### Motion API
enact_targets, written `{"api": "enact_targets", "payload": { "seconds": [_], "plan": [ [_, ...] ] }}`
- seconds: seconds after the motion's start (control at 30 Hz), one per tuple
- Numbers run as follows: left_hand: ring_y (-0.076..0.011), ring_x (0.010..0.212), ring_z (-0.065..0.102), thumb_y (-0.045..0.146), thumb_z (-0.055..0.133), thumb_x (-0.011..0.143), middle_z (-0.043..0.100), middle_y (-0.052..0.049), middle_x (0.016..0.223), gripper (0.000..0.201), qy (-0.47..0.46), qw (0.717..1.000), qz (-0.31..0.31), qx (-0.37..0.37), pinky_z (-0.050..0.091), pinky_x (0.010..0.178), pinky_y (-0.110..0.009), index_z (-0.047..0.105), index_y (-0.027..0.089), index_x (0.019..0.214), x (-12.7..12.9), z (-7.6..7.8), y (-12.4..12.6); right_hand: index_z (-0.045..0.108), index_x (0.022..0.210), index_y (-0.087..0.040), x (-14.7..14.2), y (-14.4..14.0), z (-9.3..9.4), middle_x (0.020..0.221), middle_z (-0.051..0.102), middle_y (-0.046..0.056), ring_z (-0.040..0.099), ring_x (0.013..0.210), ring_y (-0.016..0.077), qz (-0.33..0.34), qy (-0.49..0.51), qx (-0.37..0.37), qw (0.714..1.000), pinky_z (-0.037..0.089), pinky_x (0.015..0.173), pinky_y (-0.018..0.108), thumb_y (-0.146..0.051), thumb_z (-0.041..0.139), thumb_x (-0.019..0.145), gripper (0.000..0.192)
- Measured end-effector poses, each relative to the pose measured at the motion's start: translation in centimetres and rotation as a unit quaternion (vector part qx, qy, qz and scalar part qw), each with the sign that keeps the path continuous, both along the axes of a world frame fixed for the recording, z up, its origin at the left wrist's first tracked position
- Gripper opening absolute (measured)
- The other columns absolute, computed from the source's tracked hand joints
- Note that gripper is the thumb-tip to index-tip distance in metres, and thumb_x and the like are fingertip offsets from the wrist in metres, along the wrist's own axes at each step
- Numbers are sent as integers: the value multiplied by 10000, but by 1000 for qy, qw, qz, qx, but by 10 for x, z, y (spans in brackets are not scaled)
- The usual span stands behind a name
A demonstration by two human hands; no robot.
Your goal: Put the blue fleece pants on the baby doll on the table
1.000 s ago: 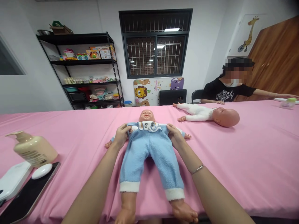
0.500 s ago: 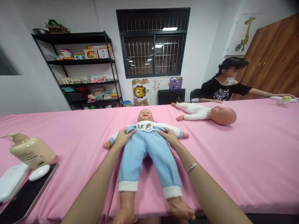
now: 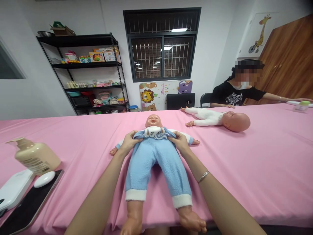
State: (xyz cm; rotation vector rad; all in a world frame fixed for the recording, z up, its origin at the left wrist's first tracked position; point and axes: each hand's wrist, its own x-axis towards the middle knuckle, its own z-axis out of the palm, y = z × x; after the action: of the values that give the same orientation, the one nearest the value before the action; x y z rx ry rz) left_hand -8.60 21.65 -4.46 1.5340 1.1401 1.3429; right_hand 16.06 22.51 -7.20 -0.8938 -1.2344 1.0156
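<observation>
A baby doll (image 3: 153, 121) lies on its back on the pink tablecloth (image 3: 88, 130), feet toward me. It wears fluffy light-blue trousers (image 3: 156, 156) with white cuffs, and a white top with blue cuffs. Across its belly is an animal-face design (image 3: 156, 133). My left hand (image 3: 130, 141) grips one side of the trousers' waist, with the cloth pinched between thumb and fingers. On the opposite side my right hand (image 3: 179, 142) pinches the waist too, a silver bracelet on its wrist. Both hands stretch the blue cloth outward.
A second doll (image 3: 212, 117) in white lies at the back right. At left are a pump bottle (image 3: 36, 156), a phone (image 3: 31, 204), a white oval case (image 3: 44, 179) and a white device (image 3: 14, 187). Another person (image 3: 241, 89) sits across, an arm along the table's far edge.
Both hands have lifted and pulled the waist edge slightly outward, so the blue cloth at each side looks more stretched. The view has shifted a little.
</observation>
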Motion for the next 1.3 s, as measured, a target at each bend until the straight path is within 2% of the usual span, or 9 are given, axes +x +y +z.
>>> {"api": "enact_targets", "payload": {
  "seconds": [0.1,0.2,0.3,0.43,0.7,0.87,0.97,1.1,1.3],
  "plan": [
    [-166,735,539,375,713,579,618,0,763,325,105,994,20,17,400,682,-254,623,146,793,1,0,-2,572,642,-157,-1,2,-10,582,537,-27,444,596,125,-66,-68,-6,995,342,591,262,-426,685,572,300],
    [-157,643,505,460,647,645,583,15,650,319,192,980,48,17,358,597,-248,604,145,676,-2,-3,-2,585,660,-144,-2,1,-16,587,556,-7,455,607,143,-73,-109,-47,990,341,582,273,-491,631,622,353],
    [-137,614,484,430,658,643,553,38,623,290,198,977,78,23,339,575,-236,571,154,667,-2,-6,1,592,700,-142,-2,0,-16,636,583,6,481,643,157,-59,-106,-49,991,363,615,284,-496,607,650,358],
    [-106,567,417,380,671,629,455,62,568,284,153,979,124,57,308,550,-219,483,169,600,-2,-5,2,527,620,-163,-2,0,-13,589,529,-17,451,607,138,-112,-103,-9,988,350,600,274,-455,593,668,303],
    [-125,531,431,491,640,656,528,22,567,337,201,978,-14,-48,293,512,-231,602,157,640,-18,3,-5,663,718,-125,2,5,-19,659,647,37,531,677,197,-58,-143,-69,986,390,661,318,-513,563,679,403],
    [-235,778,585,457,657,653,682,-36,786,285,218,976,-8,1,402,707,-275,687,189,744,-14,-5,0,671,642,-120,7,6,-19,612,648,37,534,633,190,-49,-143,-86,985,388,630,315,-529,603,636,414],
    [-263,943,580,437,638,679,691,-46,929,327,174,985,1,12,395,852,-313,689,194,891,-6,-12,0,688,753,-137,8,4,-18,737,683,41,574,711,193,24,-42,-121,991,421,687,317,-488,654,618,377],
    [-251,987,582,365,624,687,686,-60,975,342,-16,992,-94,-78,414,877,-339,661,171,966,-2,-17,-3,678,811,-195,6,1,-12,890,692,19,592,860,196,83,123,-148,978,440,799,315,-363,691,595,273],
    [-303,1004,584,243,564,569,684,-55,991,419,-246,943,-140,-177,451,869,-401,654,177,972,-3,-18,-6,559,558,-219,4,-2,-4,542,593,-13,550,598,179,98,244,-191,946,455,652,330,-256,547,573,42]
  ]
}}
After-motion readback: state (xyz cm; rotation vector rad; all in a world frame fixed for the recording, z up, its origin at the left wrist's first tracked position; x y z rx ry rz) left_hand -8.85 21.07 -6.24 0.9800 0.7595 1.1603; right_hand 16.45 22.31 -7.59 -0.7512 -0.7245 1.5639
